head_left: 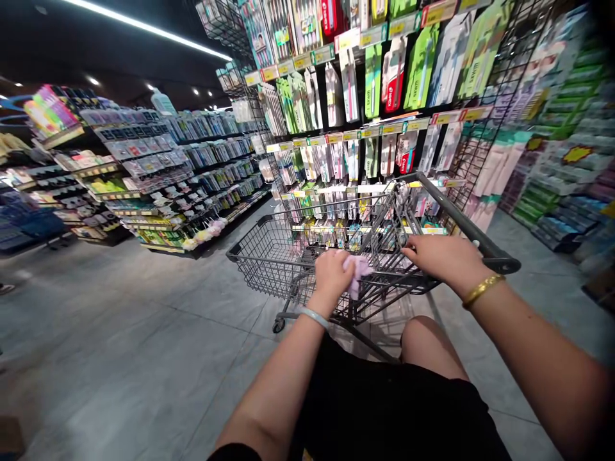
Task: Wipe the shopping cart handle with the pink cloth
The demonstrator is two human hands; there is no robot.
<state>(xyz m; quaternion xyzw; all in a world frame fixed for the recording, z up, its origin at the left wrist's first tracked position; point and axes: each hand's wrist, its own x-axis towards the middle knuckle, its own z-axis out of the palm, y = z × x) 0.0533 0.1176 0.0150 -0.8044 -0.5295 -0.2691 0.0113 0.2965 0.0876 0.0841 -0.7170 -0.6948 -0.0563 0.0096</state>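
A dark wire shopping cart (269, 259) stands sideways in front of me. My left hand (331, 272), with a pale bangle at its wrist, is closed around a light pink cloth (359, 272) against the cart's near top rail. Close to the black push handle (461, 221), my right hand (444, 256) has its fingers curled over the side of the cart's frame; some fingertips are hidden. A gold bracelet (482, 290) circles that wrist. The folded wire child seat (396, 218) rises between the two hands.
Just beyond the cart is a display rack (355, 134) with hanging toothbrush packs. Tall stocked shelves (192, 166) line the left side, and stacked packages (552, 160) stand at right. Grey tiled floor (158, 333) stretches to the left. My knee (430, 342) is beside the cart.
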